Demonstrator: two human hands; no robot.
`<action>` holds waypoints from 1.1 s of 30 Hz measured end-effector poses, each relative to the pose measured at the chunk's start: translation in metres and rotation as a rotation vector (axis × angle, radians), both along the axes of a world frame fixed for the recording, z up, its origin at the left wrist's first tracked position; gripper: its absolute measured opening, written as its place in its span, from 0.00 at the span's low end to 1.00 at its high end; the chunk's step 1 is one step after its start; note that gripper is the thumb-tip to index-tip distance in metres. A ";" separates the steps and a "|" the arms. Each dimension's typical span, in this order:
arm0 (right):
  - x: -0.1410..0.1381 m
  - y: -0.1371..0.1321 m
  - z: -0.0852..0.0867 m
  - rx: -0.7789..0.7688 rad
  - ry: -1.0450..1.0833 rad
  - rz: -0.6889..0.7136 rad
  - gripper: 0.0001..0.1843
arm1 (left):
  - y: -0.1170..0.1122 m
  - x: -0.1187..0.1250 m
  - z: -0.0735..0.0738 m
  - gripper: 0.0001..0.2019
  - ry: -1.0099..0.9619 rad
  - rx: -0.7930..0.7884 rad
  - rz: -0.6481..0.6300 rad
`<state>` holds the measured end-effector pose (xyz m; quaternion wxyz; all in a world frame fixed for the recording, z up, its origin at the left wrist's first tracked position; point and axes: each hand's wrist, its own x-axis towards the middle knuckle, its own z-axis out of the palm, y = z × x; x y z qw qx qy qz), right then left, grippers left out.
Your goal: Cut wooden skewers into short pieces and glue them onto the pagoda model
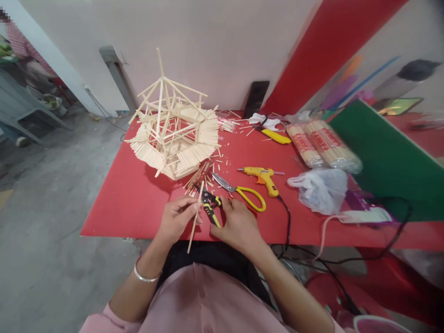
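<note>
Between the fingertips of my left hand [180, 216] is a thin wooden stick [193, 231], held slanting over the table's front edge. My right hand [240, 225] is closed around the black and yellow handles of a pair of pliers [210, 212], whose jaws are close to the stick; whether they touch it I cannot tell. Just beyond, a model pavilion [173, 134] built of pale sticks stands on the red table [114, 199]. Loose sticks [197, 179] and cut bits lie at its foot. Yellow-handled scissors [239, 190] rest right of the pliers.
A yellow glue gun [262, 177] lies to the right, its black cord hanging over the front edge. Packs of sticks [324, 143], a plastic bag [319, 189] and a green board [391, 162] are farther right. A black phone [255, 98] leans on the wall.
</note>
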<state>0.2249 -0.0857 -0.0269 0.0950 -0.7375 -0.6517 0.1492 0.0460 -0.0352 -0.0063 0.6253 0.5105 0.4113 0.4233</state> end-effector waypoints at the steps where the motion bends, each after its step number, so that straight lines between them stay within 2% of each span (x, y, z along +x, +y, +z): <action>1: 0.008 0.000 0.002 0.013 0.103 -0.026 0.41 | -0.001 -0.001 0.001 0.13 0.013 0.010 -0.006; 4: 0.033 -0.011 0.004 0.039 0.528 -0.165 0.39 | -0.002 -0.005 0.005 0.14 0.040 0.022 -0.010; 7: 0.045 -0.031 0.001 -0.083 1.232 -0.284 0.36 | -0.002 -0.006 0.008 0.14 0.048 0.005 -0.013; 10: 0.036 -0.049 -0.003 -0.349 1.935 -0.238 0.38 | -0.002 -0.003 0.007 0.14 0.049 -0.004 -0.048; 12: 0.024 -0.057 -0.003 -0.505 2.148 -0.151 0.37 | -0.001 -0.002 0.007 0.13 0.057 0.006 -0.069; 13: 0.017 -0.059 -0.003 -0.539 2.159 -0.118 0.37 | 0.000 -0.001 0.007 0.13 0.062 0.015 -0.075; 15: 0.009 -0.062 0.002 -0.505 1.989 -0.072 0.37 | 0.001 -0.001 0.009 0.12 0.067 0.036 -0.089; 19: 0.009 -0.064 0.016 -0.224 1.211 -0.050 0.46 | 0.004 -0.002 0.019 0.12 0.067 0.086 -0.126; 21: 0.014 -0.065 0.020 -0.108 0.934 -0.052 0.50 | 0.005 -0.002 0.023 0.13 0.073 0.092 -0.144; 28: 0.025 -0.067 0.005 -0.073 0.510 0.069 0.50 | 0.002 -0.001 0.026 0.09 0.035 0.136 -0.253; 33: 0.025 -0.063 0.007 0.035 0.378 0.146 0.49 | 0.000 -0.002 0.027 0.06 0.078 0.177 -0.252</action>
